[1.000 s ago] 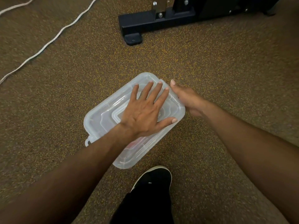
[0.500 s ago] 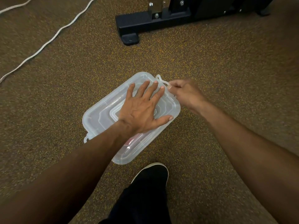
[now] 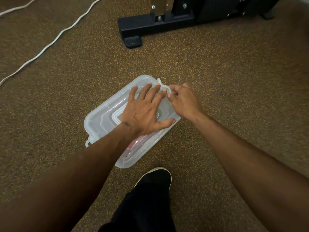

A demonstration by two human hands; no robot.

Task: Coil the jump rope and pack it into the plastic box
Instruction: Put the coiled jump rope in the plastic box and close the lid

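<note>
A translucent plastic box (image 3: pixel 100 123) lies on the speckled carpet with its lid on. Something red (image 3: pixel 133 144) shows faintly through its near wall; the jump rope itself cannot be made out. My left hand (image 3: pixel 143 113) lies flat on the lid, fingers spread. My right hand (image 3: pixel 183 101) pinches the white latch clip (image 3: pixel 164 86) at the box's far right end. A second clip (image 3: pixel 88 142) hangs at the box's near left end.
A black metal equipment base (image 3: pixel 167 25) with a rubber foot stands on the floor behind the box. A white cord (image 3: pixel 50 42) runs across the carpet at the upper left. My black shoe (image 3: pixel 155 180) and trouser leg are just below the box.
My right hand left the box's side, reached to the far end and took hold of the latch clip, which now sticks up. My left hand stayed pressed on the lid.
</note>
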